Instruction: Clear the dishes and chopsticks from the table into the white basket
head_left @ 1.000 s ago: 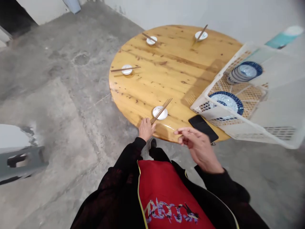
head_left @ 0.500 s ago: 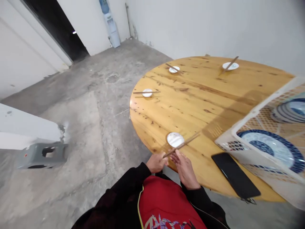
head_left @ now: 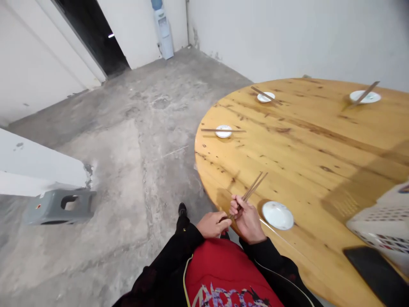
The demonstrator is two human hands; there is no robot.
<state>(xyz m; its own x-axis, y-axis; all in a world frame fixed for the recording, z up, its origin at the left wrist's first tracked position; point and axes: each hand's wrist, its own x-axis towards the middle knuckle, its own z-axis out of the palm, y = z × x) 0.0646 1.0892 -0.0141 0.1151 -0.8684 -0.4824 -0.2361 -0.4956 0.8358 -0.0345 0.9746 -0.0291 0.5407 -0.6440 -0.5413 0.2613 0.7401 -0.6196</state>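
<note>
Both hands are pinching one pair of chopsticks [head_left: 252, 189] at the round table's [head_left: 319, 145] near edge: the left hand [head_left: 212, 224] at the ends, the right hand [head_left: 247, 219] higher up. A small white dish [head_left: 277, 215] is sitting just beside them.

Round wooden table [head_left: 319, 140] bears four small white dishes [head_left: 277, 215], three topped with chopsticks [head_left: 223, 130], a black phone [head_left: 373, 273] and a white basket [head_left: 383, 221].

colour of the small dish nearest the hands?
Plain white; the small dish shows clearly in the head view, beside the right hand holding brown chopsticks.
</note>
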